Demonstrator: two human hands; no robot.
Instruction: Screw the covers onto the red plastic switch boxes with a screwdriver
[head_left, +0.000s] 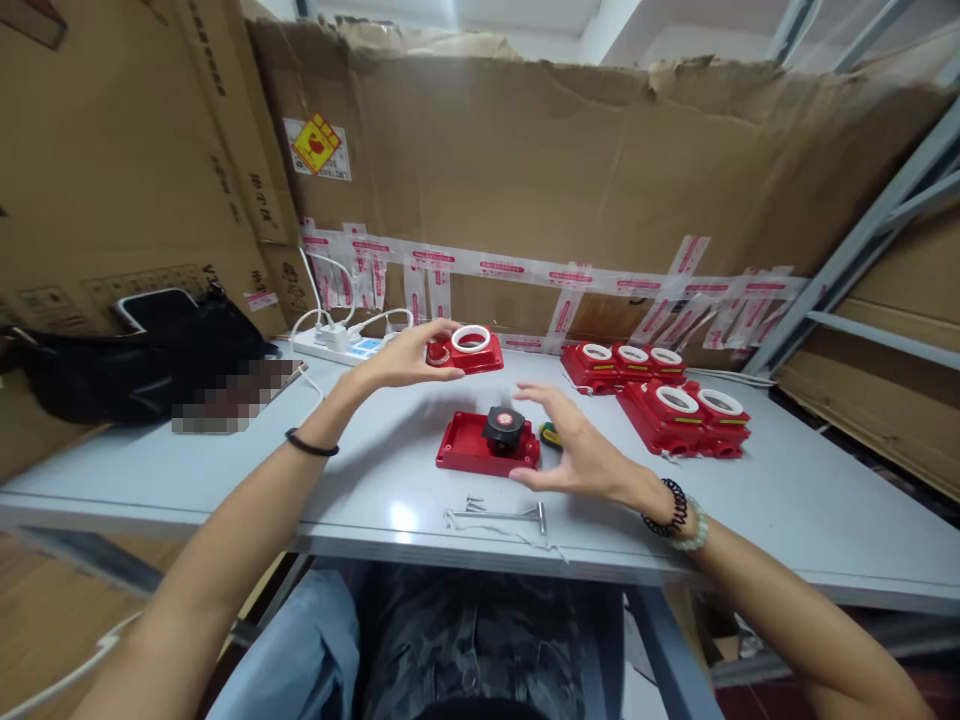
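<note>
My left hand [409, 358] holds up a red cover with a white ring [469, 348] above the grey table [750, 510]. Below it, a red base plate with a black round part on top [489, 443] lies flat on the table. Just right of that base hovers my right hand [574, 448], fingers spread and holding nothing. A yellow-green handled tool [550, 434] peeks out behind the right hand. Near the front edge lie a metal T-handle key [504, 517] and a few small screws [474, 503].
Several finished red units with white rings [664, 400] sit at the right rear. A white power strip with cables [341, 345] and a black bag [142, 360] are at the left. Taped cardboard [570, 170] walls the back; a metal rack [862, 250] stands right.
</note>
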